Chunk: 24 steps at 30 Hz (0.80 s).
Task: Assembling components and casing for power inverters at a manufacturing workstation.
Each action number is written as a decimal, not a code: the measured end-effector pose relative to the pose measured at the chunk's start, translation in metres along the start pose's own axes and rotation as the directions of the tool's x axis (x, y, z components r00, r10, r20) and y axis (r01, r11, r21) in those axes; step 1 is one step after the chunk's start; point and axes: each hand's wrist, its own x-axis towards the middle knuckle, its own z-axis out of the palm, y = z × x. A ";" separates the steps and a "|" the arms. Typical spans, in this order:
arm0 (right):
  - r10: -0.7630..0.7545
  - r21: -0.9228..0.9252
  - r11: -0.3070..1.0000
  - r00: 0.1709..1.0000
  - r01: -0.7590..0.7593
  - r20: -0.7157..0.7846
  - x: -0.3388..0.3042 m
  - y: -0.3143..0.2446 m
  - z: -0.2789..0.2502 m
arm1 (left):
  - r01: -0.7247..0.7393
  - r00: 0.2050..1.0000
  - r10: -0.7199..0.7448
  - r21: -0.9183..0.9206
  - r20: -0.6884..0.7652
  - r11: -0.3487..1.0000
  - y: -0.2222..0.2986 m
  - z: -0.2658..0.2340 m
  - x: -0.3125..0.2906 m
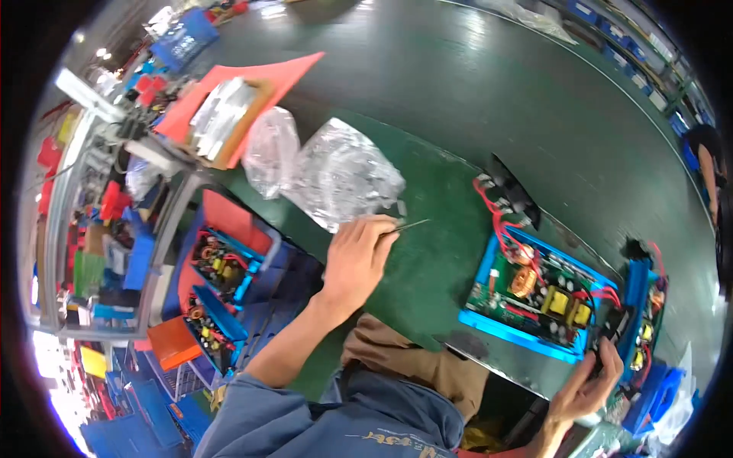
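My left hand (357, 256) is closed in a pinch over the green bench, beside a clear plastic bag (347, 172). A thin, pointed metal tool (413, 225) sticks out to the right from its fingertips; its exact kind is too small to tell. To the right lies an open blue metal case (527, 343) with a green circuit board, copper coil (524, 282) and yellow transformers (558, 302). My right hand (589, 388) has its fingers bent around a black end panel (613, 325) at the case's right end. Red wires run from the case to another black panel (513, 195) beyond its far left corner.
A second blue case (635, 294) stands on edge at the far right. On my left, a blue bin (279, 286) holds more open blue units (221, 263). An orange sheet (294, 72) with a cardboard box lies beyond it. A person (704, 164) is at the right edge.
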 end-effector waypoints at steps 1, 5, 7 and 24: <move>-0.056 -0.004 0.998 0.998 0.056 -0.022 -0.005 0.005 -0.006 | 0.108 0.994 -0.109 -0.049 -0.009 0.993 0.000 0.000 0.004; -0.204 -0.162 0.970 0.971 0.182 -0.127 -0.005 -0.009 -0.013 | 0.073 0.997 -0.069 -0.140 0.033 0.987 -0.014 0.013 0.014; -0.042 -0.184 0.983 0.972 -0.001 -0.230 -0.007 -0.001 -0.014 | 0.047 0.998 -0.045 -0.053 0.042 0.997 -0.020 0.012 0.013; 0.297 -0.148 0.952 0.929 -0.269 0.220 0.015 0.100 -0.050 | -0.028 0.996 0.041 -0.157 0.076 0.987 0.032 0.006 0.007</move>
